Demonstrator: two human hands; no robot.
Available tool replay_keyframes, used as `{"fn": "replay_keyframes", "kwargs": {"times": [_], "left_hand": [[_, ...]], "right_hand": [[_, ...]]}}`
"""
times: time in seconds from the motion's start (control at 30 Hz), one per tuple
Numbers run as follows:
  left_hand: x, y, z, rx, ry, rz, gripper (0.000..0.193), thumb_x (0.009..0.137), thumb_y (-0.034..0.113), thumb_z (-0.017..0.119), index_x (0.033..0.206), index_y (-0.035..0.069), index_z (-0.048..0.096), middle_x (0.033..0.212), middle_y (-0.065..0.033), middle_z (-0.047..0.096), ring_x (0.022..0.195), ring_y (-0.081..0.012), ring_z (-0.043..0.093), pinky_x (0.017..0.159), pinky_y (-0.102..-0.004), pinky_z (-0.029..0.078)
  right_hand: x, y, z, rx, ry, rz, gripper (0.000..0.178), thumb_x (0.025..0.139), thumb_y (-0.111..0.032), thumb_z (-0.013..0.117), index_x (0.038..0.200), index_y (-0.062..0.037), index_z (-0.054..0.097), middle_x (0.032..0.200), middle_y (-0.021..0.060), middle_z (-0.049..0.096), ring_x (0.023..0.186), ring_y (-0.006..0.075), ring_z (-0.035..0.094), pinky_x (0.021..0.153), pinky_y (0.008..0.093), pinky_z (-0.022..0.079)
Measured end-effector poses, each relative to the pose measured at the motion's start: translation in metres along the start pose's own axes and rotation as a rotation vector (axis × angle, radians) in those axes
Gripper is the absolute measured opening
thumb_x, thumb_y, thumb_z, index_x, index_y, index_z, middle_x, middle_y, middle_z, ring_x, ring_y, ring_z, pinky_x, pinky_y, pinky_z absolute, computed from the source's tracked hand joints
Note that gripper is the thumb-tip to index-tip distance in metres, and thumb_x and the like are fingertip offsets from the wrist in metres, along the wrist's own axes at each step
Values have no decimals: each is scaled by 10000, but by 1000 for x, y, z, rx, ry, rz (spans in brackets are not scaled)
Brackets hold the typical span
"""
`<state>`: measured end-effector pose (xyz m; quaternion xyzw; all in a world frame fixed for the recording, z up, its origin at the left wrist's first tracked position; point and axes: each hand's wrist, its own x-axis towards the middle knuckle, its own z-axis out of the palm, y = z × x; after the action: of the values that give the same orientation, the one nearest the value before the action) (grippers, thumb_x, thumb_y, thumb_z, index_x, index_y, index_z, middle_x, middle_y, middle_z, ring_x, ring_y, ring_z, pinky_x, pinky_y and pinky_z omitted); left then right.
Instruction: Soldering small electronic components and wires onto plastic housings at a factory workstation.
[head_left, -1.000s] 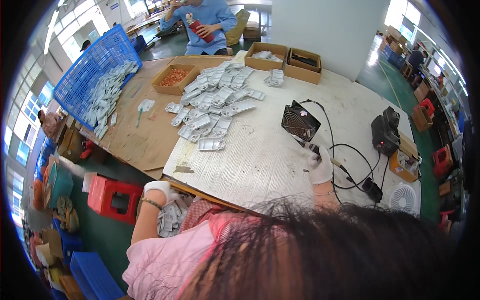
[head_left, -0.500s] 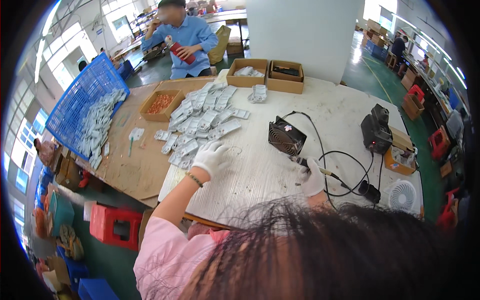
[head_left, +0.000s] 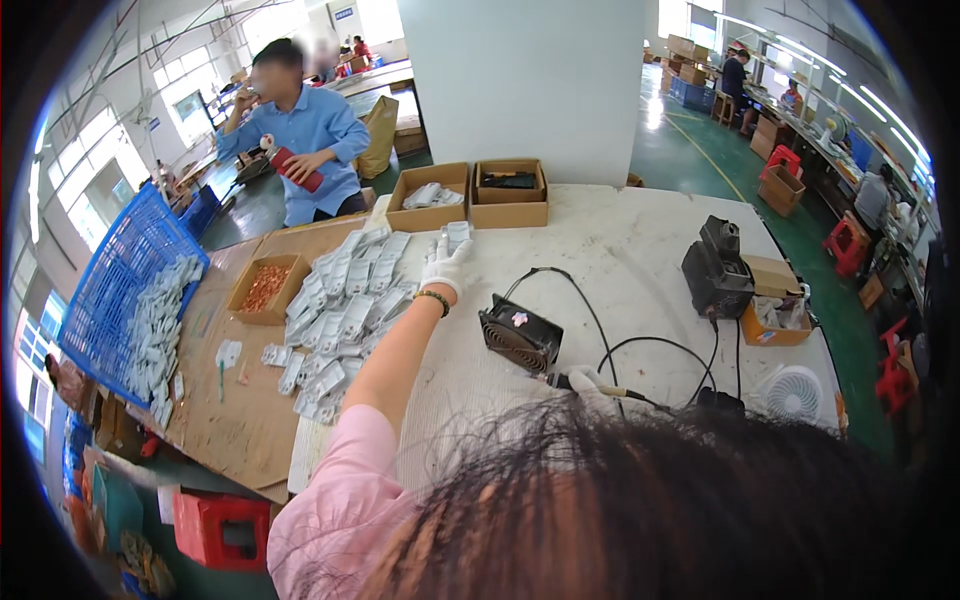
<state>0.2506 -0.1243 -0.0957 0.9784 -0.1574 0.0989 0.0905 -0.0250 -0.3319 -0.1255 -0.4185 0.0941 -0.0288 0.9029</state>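
My left hand, in a white glove, reaches forward over the table with its fingers stretched out. The fingertips are at a small grey plastic housing in front of the cardboard boxes. A heap of similar grey housings lies left of my forearm. My right hand, also gloved, is closed around a soldering iron; hair partly hides this hand. The iron's front end lies close to a black square fan with a round grille.
A blue basket of grey parts leans at the left, near a box of copper-coloured pieces. Two cardboard boxes stand at the back. A black soldering station, cables and a white fan sit right. A co-worker holds a red bottle.
My left hand has moved forward from the near side of the heap to the lone housing by the boxes. The view has shifted; my right hand still holds the soldering iron.
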Motion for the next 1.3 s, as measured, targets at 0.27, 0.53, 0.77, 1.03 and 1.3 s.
{"fn": "replay_keyframes", "kwargs": {"times": [0.27, 0.53, 0.77, 1.03, 1.3], "left_hand": [[38, -19, 20, -55, 32, 8, 456, 743, 357, 726, 1176, 283, 606, 1498, -143, 281, 1268, -423, 392, 1019, -457, 406], [-20, -22, 5, -6, 102, 32, 176, 766, 193, 661, 940, 212, 650, 1243, -145, 499, 959, -372, 583, 814, -440, 512], [-113, -13, -33, 72, -17, 108, 153, 763, 329, 687, 841, 198, 702, 1292, -116, 476, 1061, -328, 540, 888, -469, 419], [-186, -16, -52, 226, 93, 128, 198, 741, 339, 699, 812, 154, 709, 1123, -78, 578, 1092, -263, 509, 982, -454, 306], [-187, -29, -25, 174, 207, 31, 301, 730, 303, 705, 987, 152, 660, 953, -62, 618, 1085, -273, 523, 1011, -487, 276]], "right_hand": [[0, 4, -4, -10, -2, 2, 155, 936, -172, 529, 964, -27, 575, 706, 39, 601, 576, 79, 528, 521, 197, 414], [0, 2, -1, -84, 31, -21, 141, 931, -158, 522, 931, -30, 580, 684, 36, 594, 564, 84, 527, 510, 198, 414], [-1, -2, 2, -30, -35, -36, 137, 927, -154, 535, 934, -26, 585, 684, 49, 592, 567, 93, 538, 499, 200, 423], [4, 6, -7, 46, -55, -34, 128, 933, -141, 534, 934, -25, 587, 717, 48, 601, 566, 86, 547, 482, 197, 442], [3, 5, -2, 47, -103, -59, 119, 934, -137, 541, 938, -24, 580, 715, 47, 604, 548, 88, 548, 466, 199, 450]]}}
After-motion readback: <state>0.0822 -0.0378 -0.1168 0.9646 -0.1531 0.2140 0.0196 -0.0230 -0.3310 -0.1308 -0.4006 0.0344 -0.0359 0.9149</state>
